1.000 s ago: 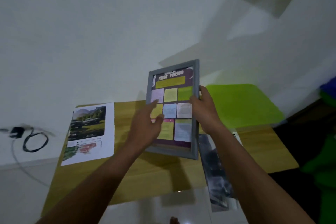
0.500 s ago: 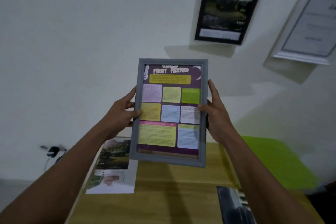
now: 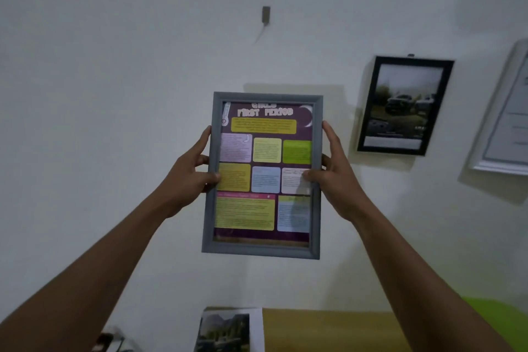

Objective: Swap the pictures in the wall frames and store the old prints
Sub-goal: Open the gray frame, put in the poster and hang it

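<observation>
Upright before the white wall, the grey rectangular frame holding a purple poster (image 3: 261, 174) is hanging between both hands: left hand (image 3: 188, 177) and right hand (image 3: 338, 177) are pinching its side edges, below a small wall hook (image 3: 266, 14).

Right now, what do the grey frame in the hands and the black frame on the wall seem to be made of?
Grey frame: probably painted wood or moulded plastic, with a matte, stepped profile; its front may be glazed, but no clear reflection shows. Black frame: looks like thin plastic or metal, with a smooth dark finish and narrow flat edges. Neither is certain.
</observation>
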Tool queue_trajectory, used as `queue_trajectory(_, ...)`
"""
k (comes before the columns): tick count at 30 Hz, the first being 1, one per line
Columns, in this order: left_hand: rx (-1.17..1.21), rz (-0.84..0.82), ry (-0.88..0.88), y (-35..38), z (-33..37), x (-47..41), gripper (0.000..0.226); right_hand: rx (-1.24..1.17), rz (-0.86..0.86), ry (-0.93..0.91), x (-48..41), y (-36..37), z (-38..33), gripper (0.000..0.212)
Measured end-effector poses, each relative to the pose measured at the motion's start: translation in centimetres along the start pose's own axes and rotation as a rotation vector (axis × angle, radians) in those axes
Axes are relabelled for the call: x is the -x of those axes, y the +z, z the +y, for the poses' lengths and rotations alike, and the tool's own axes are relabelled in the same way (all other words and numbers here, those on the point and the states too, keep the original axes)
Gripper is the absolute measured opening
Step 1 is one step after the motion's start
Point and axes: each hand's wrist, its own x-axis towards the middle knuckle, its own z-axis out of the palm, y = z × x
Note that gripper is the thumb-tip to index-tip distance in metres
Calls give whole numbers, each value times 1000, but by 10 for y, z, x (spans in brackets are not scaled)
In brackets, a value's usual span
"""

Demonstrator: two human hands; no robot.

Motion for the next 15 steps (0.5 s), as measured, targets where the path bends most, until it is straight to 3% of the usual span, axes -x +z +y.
queue_trajectory(7,-33,-12,113,-53,24,-64,93,56,50,-98,-65,26,-34,83)
queue_trajectory(15,-43,32,246,-64,44,-110,84,126,103,-176,-110,25,-57,82)
